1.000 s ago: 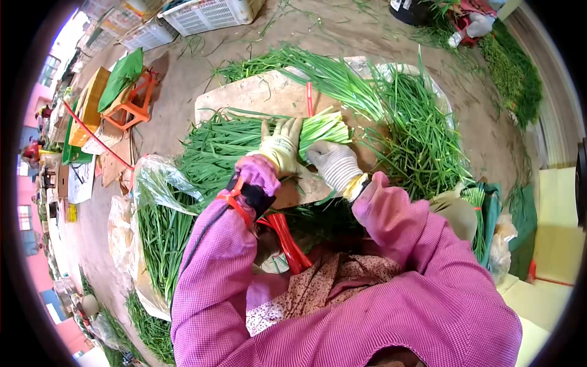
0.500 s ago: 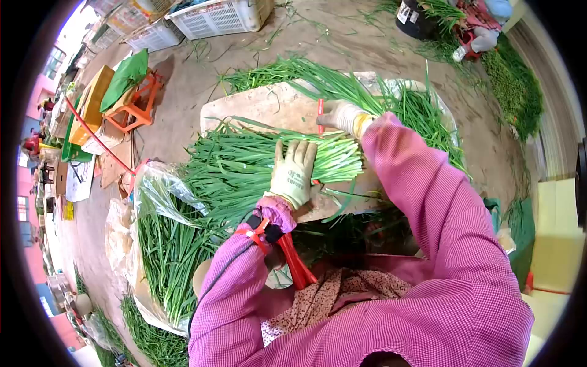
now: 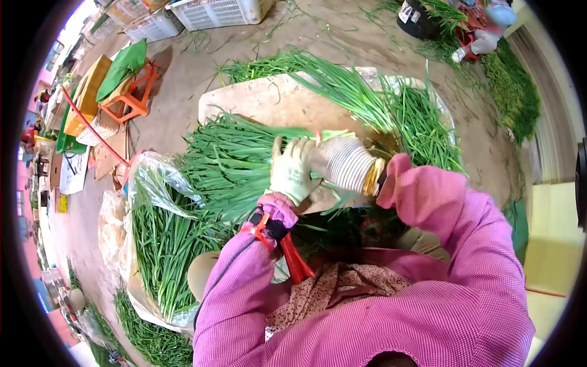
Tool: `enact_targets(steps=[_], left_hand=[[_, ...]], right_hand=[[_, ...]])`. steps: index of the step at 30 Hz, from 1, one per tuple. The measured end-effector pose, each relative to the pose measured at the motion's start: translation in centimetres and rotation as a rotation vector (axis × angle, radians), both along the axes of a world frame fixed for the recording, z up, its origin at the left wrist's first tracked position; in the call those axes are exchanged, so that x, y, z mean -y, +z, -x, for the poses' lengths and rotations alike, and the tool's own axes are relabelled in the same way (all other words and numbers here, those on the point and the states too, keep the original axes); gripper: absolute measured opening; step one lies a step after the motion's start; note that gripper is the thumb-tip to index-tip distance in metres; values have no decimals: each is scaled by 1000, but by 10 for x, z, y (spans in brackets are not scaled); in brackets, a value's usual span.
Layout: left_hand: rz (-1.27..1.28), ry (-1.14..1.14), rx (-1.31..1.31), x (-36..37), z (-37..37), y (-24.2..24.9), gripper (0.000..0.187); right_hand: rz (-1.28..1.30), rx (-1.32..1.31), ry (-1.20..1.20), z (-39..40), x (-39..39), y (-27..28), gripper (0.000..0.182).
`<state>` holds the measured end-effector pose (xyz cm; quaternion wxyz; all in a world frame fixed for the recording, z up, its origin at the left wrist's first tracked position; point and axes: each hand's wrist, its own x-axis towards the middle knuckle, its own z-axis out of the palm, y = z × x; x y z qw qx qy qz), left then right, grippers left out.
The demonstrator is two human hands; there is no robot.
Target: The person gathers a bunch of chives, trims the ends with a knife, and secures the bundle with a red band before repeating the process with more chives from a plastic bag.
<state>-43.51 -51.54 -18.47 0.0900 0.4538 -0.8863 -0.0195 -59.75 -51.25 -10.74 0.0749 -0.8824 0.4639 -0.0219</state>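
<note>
A bundle of garlic chives (image 3: 235, 162) lies across a worn board (image 3: 269, 101), its leaves to the left and its pale cut ends to the right. My left hand (image 3: 292, 170), in a pale glove, is curled over the bundle near the stalk ends and holds it down. A red tie strip (image 3: 317, 138) runs over the stalks beside its fingertips. My right hand (image 3: 345, 162), in a striped-cuff glove, is closed over the stalk ends against my left hand, on the strip; its fingertips are blurred and partly hidden. More red strips (image 3: 296, 260) hang from my left wrist.
Loose chives (image 3: 422, 122) lie on the board's right end. A plastic-lined pile of chives (image 3: 162, 257) stands at the left. An orange stool (image 3: 131, 98), white crates (image 3: 220, 13) and a black bucket (image 3: 416, 19) are farther off. Another person (image 3: 486, 30) is at top right.
My right hand has come from the far side of the bundle toward me, over the stalk ends, bringing the red strip across. My left hand stays on the bundle, fingers more curled.
</note>
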Motion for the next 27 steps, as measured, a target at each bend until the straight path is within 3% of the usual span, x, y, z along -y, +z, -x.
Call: enact_targets(steps=[2,3,4,6,7,8,10,12,16,18,22,24,25,27], left_hand=[[24,13,-35,15,0,-16,97],[-137,39,-25,22,3,-3,97],[-141,48,-76,23,5,11,94],[-164,49,-32,21,8,30,90],[-161,53,-29,21,7,29,90],[-113,44,-80,20,7,22,88],[-69,18,-131,20,11,18,85],[-51,17,-124,20,10,18,84],[-22,9,-31,14,10,19,83],[-9,-7,-55,12,9,17,82],[-2,-22,-51,9,9,12,85],[32,6,-43,7,8,11,87],[-2,22,-2,7,8,11,88],[5,73,-11,10,10,8,88]], right_hand=[[-60,9,151,-10,-21,-1,16],[-105,95,106,-12,-26,1,18],[-215,291,-130,-14,-24,-8,19],[-446,1119,-442,-11,-15,1,20],[-55,707,-602,4,-13,10,18],[156,564,-537,19,-2,5,22],[213,415,-487,43,29,8,28],[-105,322,-626,52,62,19,38],[-120,314,-580,63,133,-34,43],[-647,320,-591,55,154,-37,48],[-717,312,-499,31,172,-54,32],[-475,-146,-4,14,182,-67,26],[-220,103,437,35,186,-109,25],[-140,185,-245,-6,117,-18,30]])
